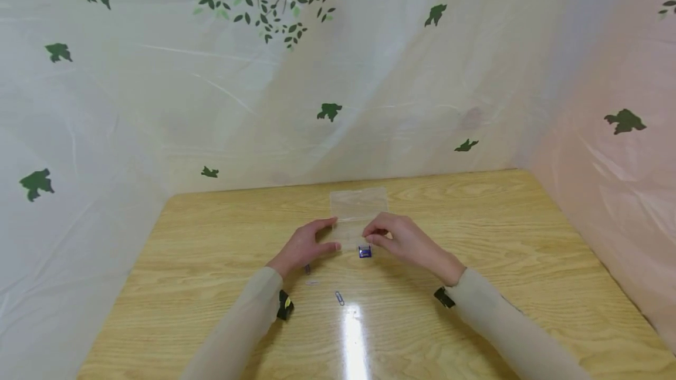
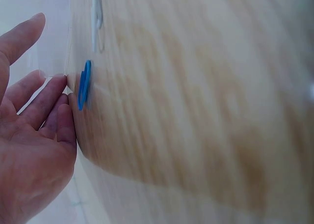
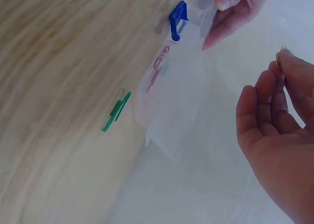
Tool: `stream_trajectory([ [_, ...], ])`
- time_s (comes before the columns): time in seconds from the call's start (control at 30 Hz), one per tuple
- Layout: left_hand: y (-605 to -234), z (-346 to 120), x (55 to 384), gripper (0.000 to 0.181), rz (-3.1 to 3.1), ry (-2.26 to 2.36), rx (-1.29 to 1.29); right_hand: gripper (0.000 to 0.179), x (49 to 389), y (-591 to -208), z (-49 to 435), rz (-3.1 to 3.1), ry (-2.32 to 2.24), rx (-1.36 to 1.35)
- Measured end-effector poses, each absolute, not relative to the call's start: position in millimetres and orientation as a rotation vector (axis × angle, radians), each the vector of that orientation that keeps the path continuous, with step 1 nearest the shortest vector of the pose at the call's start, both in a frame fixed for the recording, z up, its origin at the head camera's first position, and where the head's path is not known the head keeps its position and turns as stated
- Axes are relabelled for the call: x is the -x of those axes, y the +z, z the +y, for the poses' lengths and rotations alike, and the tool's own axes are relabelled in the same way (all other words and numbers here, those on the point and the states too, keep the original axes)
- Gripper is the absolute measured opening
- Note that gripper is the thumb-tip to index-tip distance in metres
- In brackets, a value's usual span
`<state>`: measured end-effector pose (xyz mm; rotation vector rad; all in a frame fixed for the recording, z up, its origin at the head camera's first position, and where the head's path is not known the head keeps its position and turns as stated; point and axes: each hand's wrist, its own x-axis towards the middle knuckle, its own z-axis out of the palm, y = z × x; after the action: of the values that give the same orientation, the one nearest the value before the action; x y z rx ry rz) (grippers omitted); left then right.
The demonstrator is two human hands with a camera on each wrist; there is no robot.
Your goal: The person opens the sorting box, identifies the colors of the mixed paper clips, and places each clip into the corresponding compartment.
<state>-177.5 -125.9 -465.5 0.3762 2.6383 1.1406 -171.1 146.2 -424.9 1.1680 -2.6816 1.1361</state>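
A clear plastic box [image 1: 347, 233] with a blue latch [image 1: 365, 251] sits on the table, its clear lid [image 1: 359, 203] lying back toward the wall. Red and green bits show through its plastic in the right wrist view. My left hand [image 1: 305, 246] is at the box's left side, thumb and fingers spread apart, fingertips right at its edge. Above the latch, my right hand [image 1: 404, 242] pinches a small yellow paper clip [image 3: 278, 62] between thumb and forefinger; most of the clip is hidden by the fingertips.
Loose paper clips lie in front of the box: a blue one [image 1: 340, 298], a white one [image 1: 312, 282] and a dark one [image 1: 308, 270] by my left wrist. A green paper clip [image 3: 117, 108] shows in the right wrist view. Patterned sheeting [image 1: 264, 128] stands behind the wooden table [image 1: 502, 221].
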Motion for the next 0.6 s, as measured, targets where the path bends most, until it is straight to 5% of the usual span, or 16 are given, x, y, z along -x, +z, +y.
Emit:
stream_trajectory([
  [0.6,-463,-124,178,0.068,2.636,1.136,-0.351,0.014,187,-414,137,-2.671,1.242,-1.011],
])
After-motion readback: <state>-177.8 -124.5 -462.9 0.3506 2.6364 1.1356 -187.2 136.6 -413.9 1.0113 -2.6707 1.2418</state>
